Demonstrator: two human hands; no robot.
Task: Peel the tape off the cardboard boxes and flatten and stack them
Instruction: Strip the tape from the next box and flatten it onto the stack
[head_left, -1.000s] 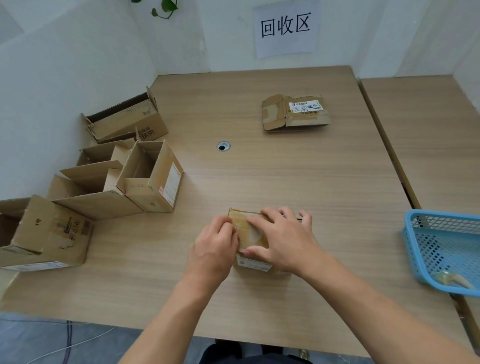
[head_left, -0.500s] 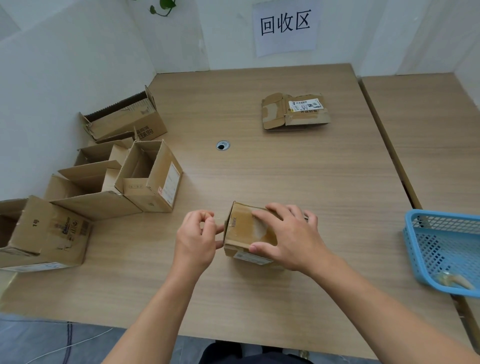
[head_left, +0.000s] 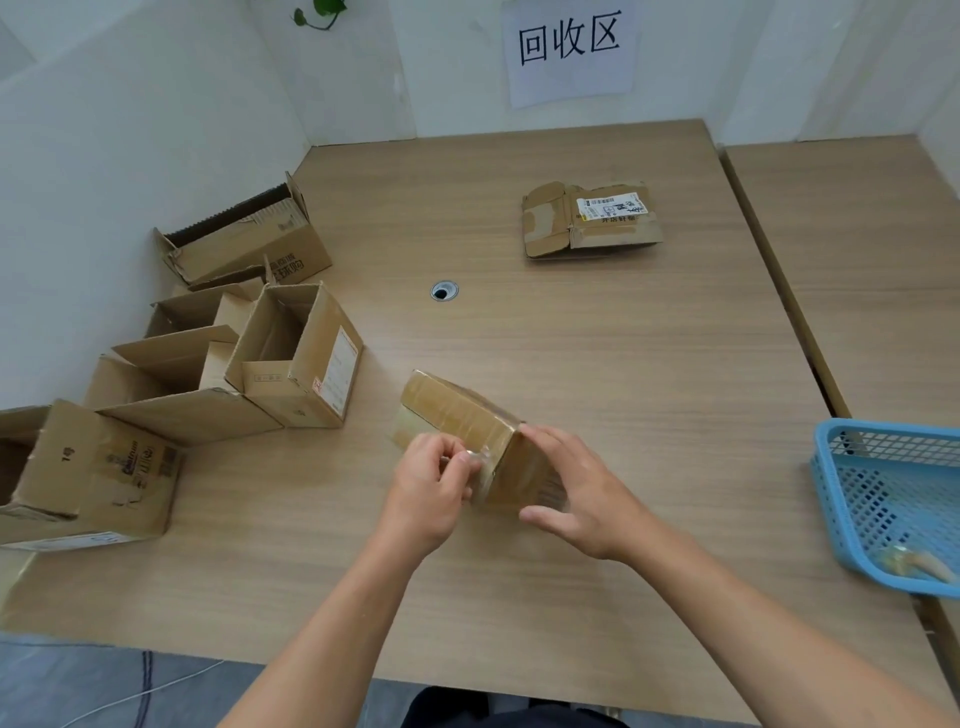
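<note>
Box: my taped box (head_left: 462, 421) sits tilted on the tabletop (head_left: 597, 353), near the front edge, one corner lifted toward me.
Left hand: my left hand (head_left: 428, 486) has its fingers (head_left: 457, 460) pinched on a loose end of clear tape (head_left: 480, 457) at the box's near corner.
Right hand: my right hand (head_left: 576, 491) is spread loosely against the box's right face, fingers released, steadying rather than gripping.
Handling: the box looks light and hollow, and I judge the walls stiff enough to brace but easy to crush under a hard squeeze.
Tape: glossy, thin, likely to tear or stick to itself; I would hold it close to the peel line.
Where to hold: flat palm on a side face, away from the taped seam.
Elsewhere: opened boxes (head_left: 291, 358) stand at left, one flattened box (head_left: 592, 221) lies far across, a blue basket (head_left: 883, 499) at right.
</note>
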